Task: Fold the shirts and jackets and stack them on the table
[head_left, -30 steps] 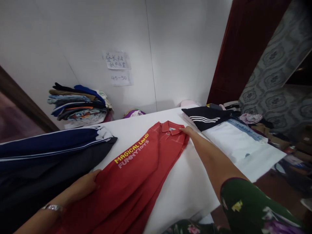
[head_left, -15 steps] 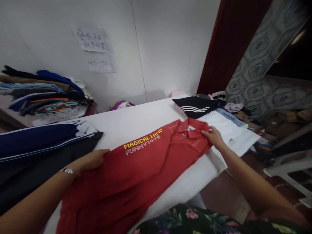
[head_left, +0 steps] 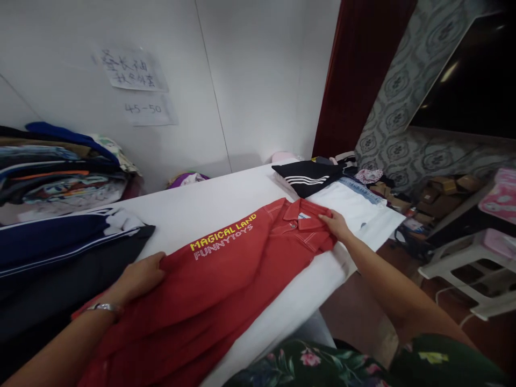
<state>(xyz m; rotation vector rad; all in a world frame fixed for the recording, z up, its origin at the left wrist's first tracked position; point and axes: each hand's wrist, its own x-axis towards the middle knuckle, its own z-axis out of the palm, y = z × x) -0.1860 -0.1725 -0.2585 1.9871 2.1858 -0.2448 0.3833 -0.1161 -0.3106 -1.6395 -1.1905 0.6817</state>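
A red collared shirt [head_left: 226, 274] with yellow and white lettering lies stretched across the white table, its collar towards the right. My right hand [head_left: 337, 224] pinches the shirt beside the collar. At the shirt's upper left edge, my left hand [head_left: 142, 274] is closed on the fabric, fingertips partly hidden. The lower part of the shirt hangs in loose folds towards me. Just left of my left hand lie dark blue and black garments [head_left: 76, 247] with white piping.
Folded clothes [head_left: 60, 166] are stacked at the left. A black garment with white stripes [head_left: 308, 178] and white cloth [head_left: 350, 207] lie at the table's [head_left: 209, 188] right end. A stool [head_left: 471, 263] and cardboard boxes [head_left: 443, 188] stand on the right. Handwritten papers [head_left: 133, 72] hang on the wall.
The camera view has turned right, so things appear shifted left. Both hands keep hold of the shirt, which stays stretched in much the same place on the table.
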